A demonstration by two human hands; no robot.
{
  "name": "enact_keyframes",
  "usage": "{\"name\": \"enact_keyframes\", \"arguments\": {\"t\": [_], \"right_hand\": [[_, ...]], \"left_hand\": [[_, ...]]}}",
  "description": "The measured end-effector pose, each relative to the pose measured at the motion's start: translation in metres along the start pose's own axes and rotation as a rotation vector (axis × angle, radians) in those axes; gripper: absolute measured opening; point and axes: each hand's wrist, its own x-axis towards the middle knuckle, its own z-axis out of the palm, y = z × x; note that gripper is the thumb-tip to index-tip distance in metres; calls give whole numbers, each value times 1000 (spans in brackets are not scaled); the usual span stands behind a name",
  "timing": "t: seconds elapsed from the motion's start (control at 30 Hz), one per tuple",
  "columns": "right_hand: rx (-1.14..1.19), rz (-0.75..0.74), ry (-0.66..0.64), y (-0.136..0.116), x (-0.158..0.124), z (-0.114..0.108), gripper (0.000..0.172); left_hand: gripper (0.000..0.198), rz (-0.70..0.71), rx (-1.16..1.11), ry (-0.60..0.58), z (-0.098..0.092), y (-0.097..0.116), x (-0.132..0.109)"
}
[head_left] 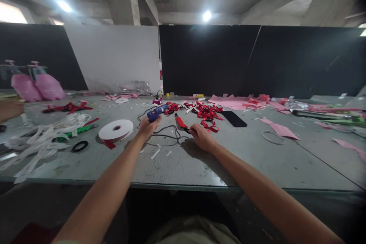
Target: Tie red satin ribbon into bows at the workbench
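Observation:
My left hand (148,127) is closed around a blue glue gun (158,112), its nozzle end pointing at the pile of red ribbon bows (207,111). Fingers of my right hand (201,137) are pinched on a flat red piece with dark ends (181,122), which looks like ribbon; its exact kind is not clear. A dark cord (171,129) loops on the table between my hands. Left of my left hand lies a white ribbon spool (116,129) with a red ribbon end sticking out.
A black phone (234,118) lies right of the bows. White ribbons (31,148), a green tool (78,131) and a black ring (79,146) are at left. Pink sheets (228,101) lie behind. Another person's hand (10,109) shows at the left edge.

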Motion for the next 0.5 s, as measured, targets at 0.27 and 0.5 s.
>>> {"name": "enact_keyframes", "arguments": {"t": [0.27, 0.5], "right_hand": [[703, 452, -33, 5, 5, 5, 24], [776, 519, -28, 7, 5, 5, 27]], "left_hand": [[30, 46, 22, -370, 11, 2, -13], [33, 92, 123, -494, 15, -6, -14]]}}
